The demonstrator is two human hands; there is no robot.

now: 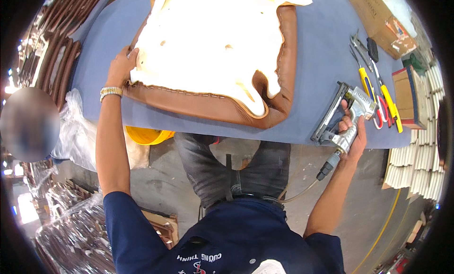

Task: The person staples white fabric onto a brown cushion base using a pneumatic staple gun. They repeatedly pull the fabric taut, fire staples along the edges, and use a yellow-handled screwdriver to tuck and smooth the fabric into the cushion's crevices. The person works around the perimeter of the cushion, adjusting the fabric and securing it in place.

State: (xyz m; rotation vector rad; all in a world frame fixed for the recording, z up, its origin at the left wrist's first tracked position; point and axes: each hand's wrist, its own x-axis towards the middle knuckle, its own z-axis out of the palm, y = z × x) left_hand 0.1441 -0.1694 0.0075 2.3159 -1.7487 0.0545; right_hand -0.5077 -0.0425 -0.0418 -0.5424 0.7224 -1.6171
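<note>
A seat cushion (217, 42) lies underside up on the blue-grey table, its brown leather cover (198, 100) folded over the white base and stapled along the edges. At the near right corner the leather is bunched into an unfastened-looking fold. My left hand (124, 67) grips the cushion's left edge, fingers over the rim. Off to the right of the cushion, my right hand (355, 139) is wrapped around the handle of a silver pneumatic staple gun (363, 104). A hose (301, 193) runs from its handle down toward my waist. The staple gun is apart from the cushion.
Pliers, a yellow-handled screwdriver (365, 80), red-handled scissors and a yellow cutter (390, 106) lie at the table's right, near a cardboard box (378, 19) and a smaller box (407, 97). Below the table are a yellow bucket (146, 136) and clear plastic wrap (78, 132). Brown padded pieces (61, 71) stand left.
</note>
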